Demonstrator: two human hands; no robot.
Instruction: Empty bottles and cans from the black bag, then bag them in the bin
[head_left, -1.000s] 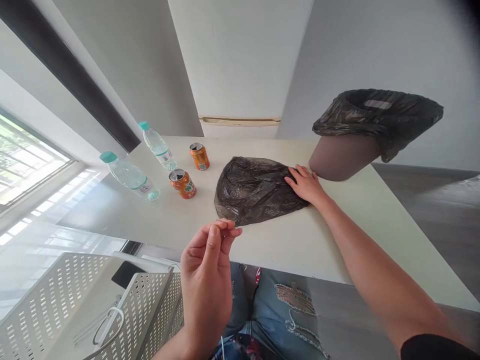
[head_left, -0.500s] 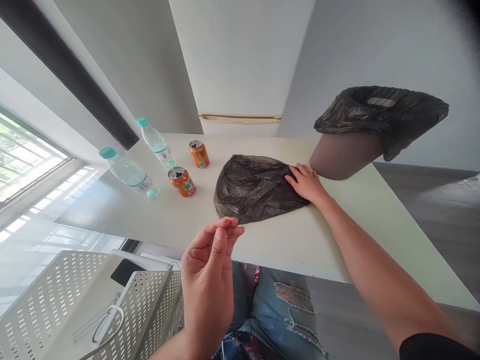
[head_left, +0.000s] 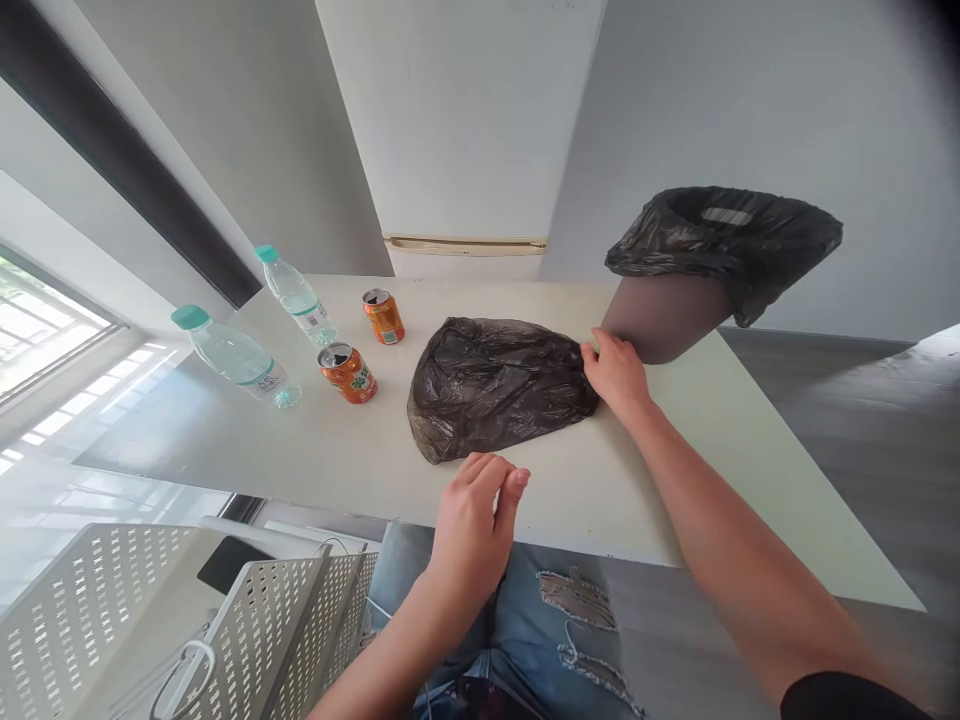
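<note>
A black plastic garbage bag (head_left: 499,385) lies crumpled and loosely spread on the white table. My right hand (head_left: 619,375) is closed on the bag's narrow right end, the fingers bunched around it. My left hand (head_left: 480,515) hovers by the table's front edge, just below the bag and apart from it. Its fingers are curled in with the thumb alongside, and nothing shows in them. Behind my right hand stands a brownish-grey trash bin (head_left: 664,315), lined with another black bag (head_left: 720,235) folded over its rim.
Two orange soda cans (head_left: 349,374) (head_left: 384,318) stand left of the bag. Further left, two clear water bottles with green caps (head_left: 232,355) (head_left: 296,300) stand tilted in view. A white perforated rack (head_left: 277,620) is at the lower left, below the table (head_left: 360,450).
My left hand has moved right and turned palm down, its fingers curling. The fingers of my right hand, spread flat on the bag before, have closed on its end. The view has shifted slightly.
</note>
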